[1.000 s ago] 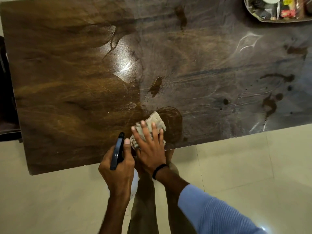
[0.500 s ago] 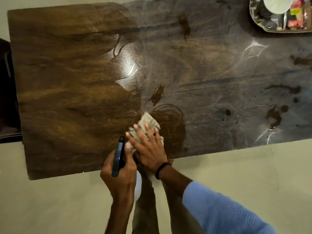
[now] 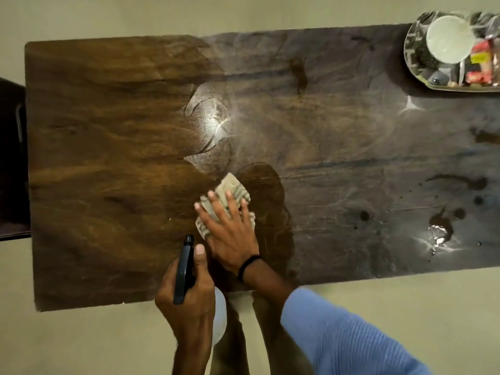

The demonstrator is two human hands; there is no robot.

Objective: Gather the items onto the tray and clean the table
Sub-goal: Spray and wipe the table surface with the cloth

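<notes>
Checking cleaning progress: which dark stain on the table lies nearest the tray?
The elongated dark stain toward the table's far edge, left of the tray. The other stains cluster along the right side, toward the near edge.

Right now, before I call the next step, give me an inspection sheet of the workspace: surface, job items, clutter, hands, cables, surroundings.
Surface: the wooden table looks darker and wiped on its left part; the right part carries a dull film, dark spots and a wet patch.
Job's things: the cloth lies flat on the table near the front edge; the tray at the far right corner holds a white cup and red packets.
Clutter: nothing seen loose on the table.
Hands: right hand presses flat on the cloth; left hand grips a spray bottle.
Cables: nothing seen.
Surroundings: pale tiled floor; dark furniture at the left end.
</notes>
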